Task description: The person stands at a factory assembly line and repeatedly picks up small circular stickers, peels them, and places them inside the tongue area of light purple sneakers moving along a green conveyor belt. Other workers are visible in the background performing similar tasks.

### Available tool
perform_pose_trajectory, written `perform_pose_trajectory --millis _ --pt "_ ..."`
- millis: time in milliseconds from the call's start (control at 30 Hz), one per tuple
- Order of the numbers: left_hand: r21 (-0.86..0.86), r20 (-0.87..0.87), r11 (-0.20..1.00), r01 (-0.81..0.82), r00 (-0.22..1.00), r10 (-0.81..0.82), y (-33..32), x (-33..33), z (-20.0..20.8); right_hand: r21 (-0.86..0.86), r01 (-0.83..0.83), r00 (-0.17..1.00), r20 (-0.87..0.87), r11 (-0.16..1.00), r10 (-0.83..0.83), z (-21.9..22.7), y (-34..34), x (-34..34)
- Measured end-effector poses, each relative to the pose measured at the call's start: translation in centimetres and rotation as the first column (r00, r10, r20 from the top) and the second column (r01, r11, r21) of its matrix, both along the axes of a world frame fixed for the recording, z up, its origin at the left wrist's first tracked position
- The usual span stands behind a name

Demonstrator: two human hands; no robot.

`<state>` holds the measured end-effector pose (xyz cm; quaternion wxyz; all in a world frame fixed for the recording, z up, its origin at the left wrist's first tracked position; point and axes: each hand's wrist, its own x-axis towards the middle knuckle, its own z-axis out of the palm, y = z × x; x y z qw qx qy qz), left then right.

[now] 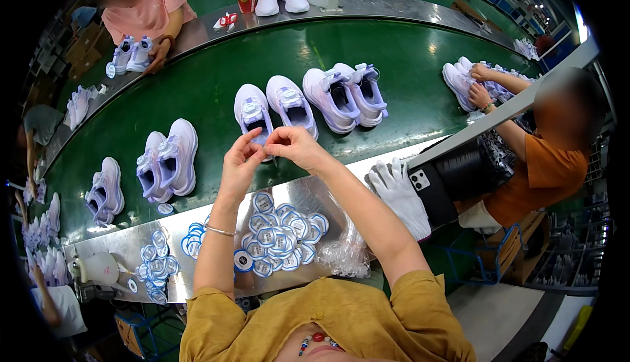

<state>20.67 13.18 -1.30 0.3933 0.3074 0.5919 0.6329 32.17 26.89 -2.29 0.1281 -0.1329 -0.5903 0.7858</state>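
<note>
Both hands meet over the heel of a white and lilac sneaker (252, 107) on the green belt. My left hand (241, 161) has its thumb and forefinger pinched. My right hand (299, 147) pinches right beside it, fingertips nearly touching. Something thin and pale shows at the fingertips, too small to name. Behind my right hand stands the matching sneaker (287, 100), toe pointing away. Below my forearms, a heap of round white tags with blue rims (275, 237) lies on the metal ledge (252, 286). A bundle of clear plastic strands (344, 254) rests beside the heap.
More sneaker pairs stand on the green belt (216, 60), left (168, 159) and right (344, 96). A white glove (397, 191) and black phone (426, 195) lie by my right arm. Co-workers handle shoes across the belt (147, 8) and at right (554, 152). A slanted post (485, 122) rises right.
</note>
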Motion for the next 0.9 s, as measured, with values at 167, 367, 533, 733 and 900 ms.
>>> perform_pose_trajectory --millis 167,367,533,733,900 --pt "0.002 0.088 1.000 -0.030 0.996 0.029 -0.1 0.1 -0.2 -0.029 0.028 0.999 -0.025 0.999 -0.029 -0.6 -0.2 0.0" --pt "-0.036 0.071 0.998 -0.060 0.996 0.063 -0.2 0.1 -0.7 -0.022 0.093 0.996 0.007 0.995 -0.093 -1.1 -0.8 0.0" --pt "-0.030 0.047 0.997 -0.072 0.996 0.073 0.2 0.3 -0.8 -0.038 0.088 0.996 0.005 0.995 -0.088 -1.1 -0.9 -0.1" --pt "0.085 -0.621 0.977 -0.195 0.756 0.205 1.7 2.3 0.3 0.690 0.362 0.914 -0.130 0.627 -0.385 1.2 2.5 3.8" --pt "0.037 -0.924 0.999 -0.026 0.379 0.044 7.2 5.6 -0.5 0.975 0.200 0.810 -0.218 -0.093 -0.545 0.6 8.0 7.7"
